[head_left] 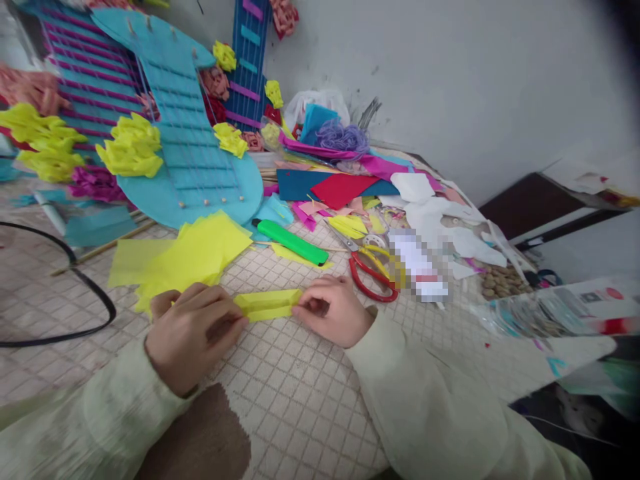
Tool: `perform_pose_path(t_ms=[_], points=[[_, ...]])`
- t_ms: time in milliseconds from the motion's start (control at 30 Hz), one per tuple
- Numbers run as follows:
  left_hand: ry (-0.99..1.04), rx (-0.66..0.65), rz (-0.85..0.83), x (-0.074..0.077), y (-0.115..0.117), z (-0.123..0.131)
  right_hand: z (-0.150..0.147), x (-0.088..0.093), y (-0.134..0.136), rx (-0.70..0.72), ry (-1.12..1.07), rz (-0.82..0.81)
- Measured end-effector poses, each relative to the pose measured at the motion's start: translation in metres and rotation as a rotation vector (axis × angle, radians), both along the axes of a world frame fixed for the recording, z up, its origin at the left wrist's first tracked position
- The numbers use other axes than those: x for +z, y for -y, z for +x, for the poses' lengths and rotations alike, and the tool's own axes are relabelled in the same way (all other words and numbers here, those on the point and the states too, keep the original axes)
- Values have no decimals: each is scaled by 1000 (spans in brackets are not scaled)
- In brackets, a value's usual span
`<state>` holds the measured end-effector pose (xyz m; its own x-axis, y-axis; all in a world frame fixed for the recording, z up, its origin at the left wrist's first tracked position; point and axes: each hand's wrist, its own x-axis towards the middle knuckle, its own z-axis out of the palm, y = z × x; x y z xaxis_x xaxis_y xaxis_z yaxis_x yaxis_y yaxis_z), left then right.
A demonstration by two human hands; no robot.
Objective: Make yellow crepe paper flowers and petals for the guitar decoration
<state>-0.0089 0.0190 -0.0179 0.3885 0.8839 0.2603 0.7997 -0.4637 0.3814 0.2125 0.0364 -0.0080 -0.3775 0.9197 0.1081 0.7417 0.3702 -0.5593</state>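
Observation:
A small strip of folded yellow tissue paper [270,305] stretches between my two hands, just above the tabletop. My left hand [193,330] pinches its left end, and my right hand [334,310] pinches the right end between thumb and fingertips. Long creases run along the strip. Behind my left hand lies a fanned pile of yellow tissue sheets [195,250]. A green box cutter [293,241] rests beyond the strip. Scissors [373,277] with red and yellow handles lie past my right hand.
Blue cardboard instrument shapes [185,153] with strings and yellow paper flowers [131,147] lean at the back left. Paper scraps, purple yarn [344,137] and white pieces [440,220] clutter the back. A black cable [95,293] curves at left; a plastic bag [545,313] lies right.

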Motion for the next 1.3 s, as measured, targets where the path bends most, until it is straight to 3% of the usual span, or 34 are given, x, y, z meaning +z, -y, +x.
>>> perform_pose_path(t_ms=[933,1300], points=[[-80,64,69,-7,0,7,-9,-5,0,-113,12,-9],[-111,106,92,-3,1,4,-7,-6,4,-75,86,160]])
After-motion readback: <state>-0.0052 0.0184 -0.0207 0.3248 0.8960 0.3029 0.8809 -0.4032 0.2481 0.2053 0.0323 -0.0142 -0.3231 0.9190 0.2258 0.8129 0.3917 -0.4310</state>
